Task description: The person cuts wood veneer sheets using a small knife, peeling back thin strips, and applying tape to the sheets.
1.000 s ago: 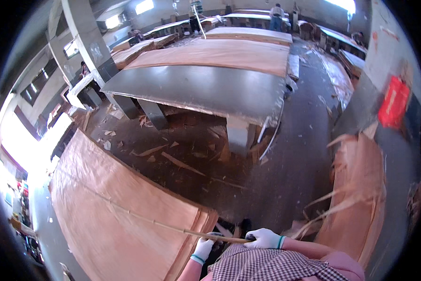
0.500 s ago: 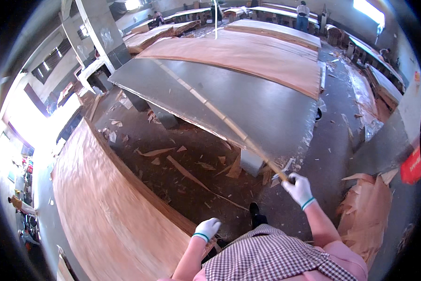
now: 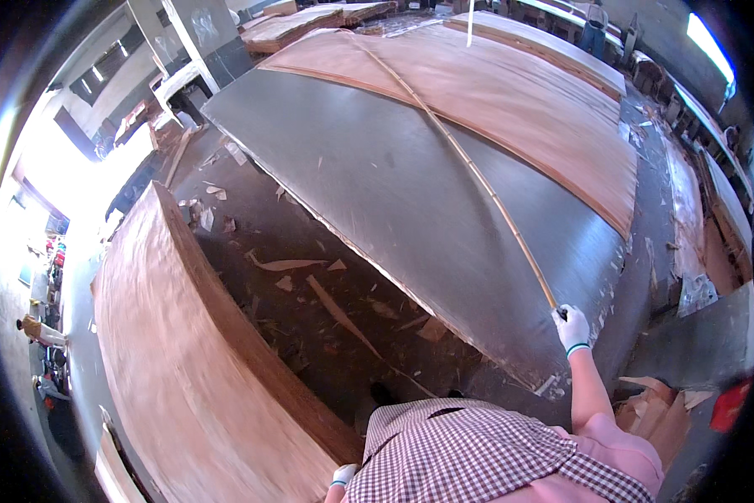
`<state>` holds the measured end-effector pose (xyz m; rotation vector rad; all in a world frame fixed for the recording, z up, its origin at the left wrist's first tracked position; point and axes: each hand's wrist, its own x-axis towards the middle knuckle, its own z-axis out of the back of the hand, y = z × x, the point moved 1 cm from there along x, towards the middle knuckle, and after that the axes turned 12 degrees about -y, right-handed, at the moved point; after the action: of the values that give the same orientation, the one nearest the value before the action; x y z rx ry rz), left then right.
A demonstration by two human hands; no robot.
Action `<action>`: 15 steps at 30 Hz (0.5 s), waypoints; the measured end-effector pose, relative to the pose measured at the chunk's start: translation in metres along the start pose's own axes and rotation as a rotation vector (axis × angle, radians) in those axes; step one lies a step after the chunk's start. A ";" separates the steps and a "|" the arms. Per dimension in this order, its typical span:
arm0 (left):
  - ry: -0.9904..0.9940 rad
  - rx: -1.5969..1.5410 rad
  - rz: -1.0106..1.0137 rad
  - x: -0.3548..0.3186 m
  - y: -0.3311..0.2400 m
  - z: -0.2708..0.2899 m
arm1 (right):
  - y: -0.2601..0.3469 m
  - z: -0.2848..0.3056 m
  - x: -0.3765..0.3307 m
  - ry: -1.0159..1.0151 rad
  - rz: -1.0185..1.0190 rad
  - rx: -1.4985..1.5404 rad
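Veneer workshop: stacked veneer sheets [image 3: 184, 369], long grey worktable [image 3: 394, 184], wood scraps [image 3: 310, 277] littering floor.

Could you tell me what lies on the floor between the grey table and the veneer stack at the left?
In the head view, dark floor strewn with veneer scraps separates the grey table from the veneer stack.
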<state>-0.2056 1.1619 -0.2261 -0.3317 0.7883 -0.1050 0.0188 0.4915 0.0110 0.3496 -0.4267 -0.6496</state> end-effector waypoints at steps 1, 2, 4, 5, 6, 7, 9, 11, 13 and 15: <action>0.002 -0.040 0.040 0.017 -0.001 0.004 | 0.005 -0.005 0.008 -0.106 0.054 -0.052; 0.001 -0.075 0.085 0.030 0.008 0.012 | 0.013 -0.011 0.013 -0.209 0.107 -0.099; -0.063 0.060 0.008 0.053 0.039 0.041 | 0.048 -0.027 0.032 -0.225 0.038 -0.015; -0.097 0.116 -0.044 0.071 0.049 0.061 | 0.071 -0.037 0.040 -0.247 0.042 0.026; -0.134 0.177 -0.091 0.088 0.058 0.085 | 0.100 -0.049 0.049 -0.267 0.046 0.070; -0.241 0.169 -0.136 0.102 0.074 0.114 | 0.131 -0.065 0.056 -0.200 -0.049 0.182; -0.137 -0.539 0.217 0.144 0.079 0.188 | 0.191 -0.098 0.069 -0.062 -0.142 0.392; -0.233 -1.171 0.676 0.190 0.061 0.277 | 0.255 -0.126 0.089 0.119 -0.216 0.553; -0.359 -1.178 0.679 0.216 0.072 0.351 | 0.328 -0.170 0.111 0.273 -0.202 0.646; -0.485 -1.237 0.651 0.237 0.065 0.411 | 0.376 -0.217 0.139 0.313 -0.122 0.654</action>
<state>0.2509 1.2765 -0.1384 -1.1872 0.3540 1.0839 0.4129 0.7200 0.0275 1.0906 -0.3091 -0.5481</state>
